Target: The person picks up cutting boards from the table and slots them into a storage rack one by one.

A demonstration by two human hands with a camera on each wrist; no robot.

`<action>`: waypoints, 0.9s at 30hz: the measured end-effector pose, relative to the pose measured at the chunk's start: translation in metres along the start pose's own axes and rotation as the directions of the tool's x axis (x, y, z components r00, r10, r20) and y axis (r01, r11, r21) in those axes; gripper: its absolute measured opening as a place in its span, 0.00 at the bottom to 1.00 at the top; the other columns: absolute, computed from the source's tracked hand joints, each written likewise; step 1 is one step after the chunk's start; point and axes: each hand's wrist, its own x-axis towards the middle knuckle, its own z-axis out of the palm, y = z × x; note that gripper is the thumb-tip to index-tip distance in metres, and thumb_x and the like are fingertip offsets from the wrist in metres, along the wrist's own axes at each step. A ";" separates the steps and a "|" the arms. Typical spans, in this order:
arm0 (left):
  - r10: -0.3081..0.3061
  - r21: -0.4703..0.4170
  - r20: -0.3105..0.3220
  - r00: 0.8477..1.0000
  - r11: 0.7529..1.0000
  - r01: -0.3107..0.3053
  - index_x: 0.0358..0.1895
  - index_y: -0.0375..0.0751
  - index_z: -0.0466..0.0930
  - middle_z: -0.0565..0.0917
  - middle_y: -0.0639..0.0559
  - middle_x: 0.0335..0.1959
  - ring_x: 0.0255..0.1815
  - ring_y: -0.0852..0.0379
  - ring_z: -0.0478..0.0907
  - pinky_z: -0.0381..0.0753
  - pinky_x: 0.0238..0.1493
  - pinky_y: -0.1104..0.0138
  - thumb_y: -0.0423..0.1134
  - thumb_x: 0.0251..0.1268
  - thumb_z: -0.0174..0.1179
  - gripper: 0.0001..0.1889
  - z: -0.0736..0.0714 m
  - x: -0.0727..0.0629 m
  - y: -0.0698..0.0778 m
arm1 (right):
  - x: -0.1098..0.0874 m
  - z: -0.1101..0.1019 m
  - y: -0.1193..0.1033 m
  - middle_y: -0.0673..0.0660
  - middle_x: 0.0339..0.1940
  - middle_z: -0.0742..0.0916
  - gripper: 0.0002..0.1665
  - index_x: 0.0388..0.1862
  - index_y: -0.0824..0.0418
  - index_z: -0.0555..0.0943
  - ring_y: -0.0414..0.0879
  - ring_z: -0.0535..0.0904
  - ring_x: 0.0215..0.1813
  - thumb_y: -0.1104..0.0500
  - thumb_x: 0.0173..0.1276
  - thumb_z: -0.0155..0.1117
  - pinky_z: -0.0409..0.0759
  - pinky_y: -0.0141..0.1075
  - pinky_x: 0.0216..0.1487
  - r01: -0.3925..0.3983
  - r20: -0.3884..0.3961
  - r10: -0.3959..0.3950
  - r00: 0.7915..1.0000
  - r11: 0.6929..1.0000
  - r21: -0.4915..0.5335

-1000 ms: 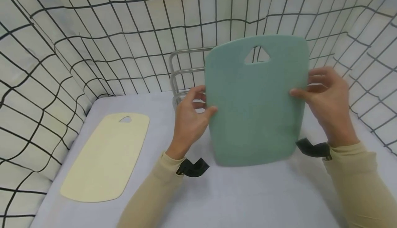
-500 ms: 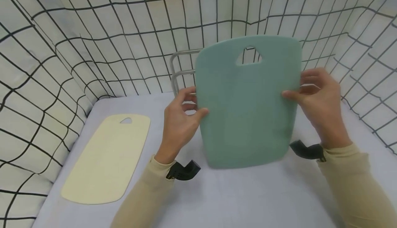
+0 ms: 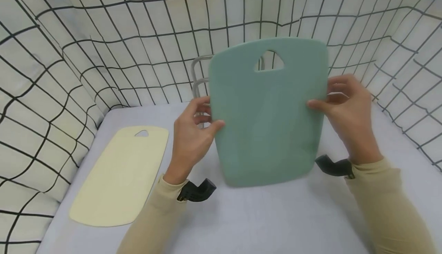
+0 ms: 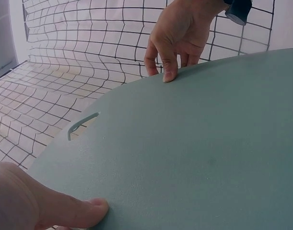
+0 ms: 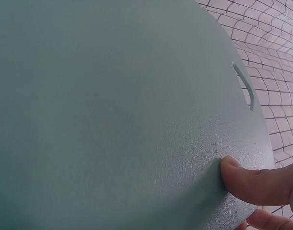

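My left hand (image 3: 191, 139) and my right hand (image 3: 350, 116) were each partly closed in a pinch on the green board (image 3: 266, 119), thumbs on the face towards me and fingers curled behind its opposite side edges. I held it roughly upright in front of me, its cut-out hole at the top, though I could not tell whether its lower edge touched the white table (image 3: 262, 223). Beyond it stood a metal rack (image 3: 195, 71), mostly hidden, before the wire grid (image 3: 138, 52), while a cream board (image 3: 119, 177) lay flat on my left.
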 end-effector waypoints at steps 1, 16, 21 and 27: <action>-0.005 -0.003 -0.002 1.000 1.000 0.005 0.64 0.38 0.78 0.83 0.40 0.49 0.45 0.47 0.88 0.89 0.52 0.56 0.27 0.59 0.72 0.28 -0.001 0.000 0.000 | 0.000 0.001 -0.001 0.43 0.53 0.82 0.29 0.58 0.44 0.77 0.40 0.84 0.49 0.57 0.62 0.79 0.83 0.53 0.63 0.000 0.003 0.000 1.000 1.000 0.008; -0.037 -0.032 -0.014 0.999 0.999 0.036 0.64 0.39 0.77 0.82 0.41 0.50 0.45 0.48 0.87 0.90 0.46 0.65 0.26 0.59 0.71 0.29 -0.015 0.000 -0.003 | 0.003 0.011 -0.010 0.43 0.49 0.83 0.29 0.58 0.47 0.79 0.42 0.85 0.45 0.57 0.60 0.81 0.85 0.45 0.58 0.064 0.010 -0.065 0.998 0.997 0.038; -0.029 -0.042 -0.016 0.999 0.999 0.028 0.64 0.39 0.78 0.82 0.42 0.50 0.45 0.49 0.87 0.88 0.45 0.70 0.25 0.59 0.71 0.28 -0.019 0.000 -0.001 | 0.004 0.012 -0.013 0.43 0.48 0.84 0.30 0.57 0.47 0.79 0.42 0.86 0.45 0.59 0.58 0.82 0.85 0.39 0.55 0.065 0.010 -0.065 0.998 0.996 0.057; -0.025 -0.020 -0.029 0.999 0.999 0.025 0.64 0.40 0.78 0.83 0.45 0.49 0.44 0.52 0.87 0.90 0.45 0.68 0.26 0.60 0.71 0.27 -0.023 0.000 0.002 | 0.004 0.014 -0.016 0.44 0.48 0.84 0.30 0.57 0.47 0.80 0.43 0.85 0.44 0.59 0.57 0.82 0.84 0.34 0.53 0.061 0.001 -0.061 0.998 0.995 0.075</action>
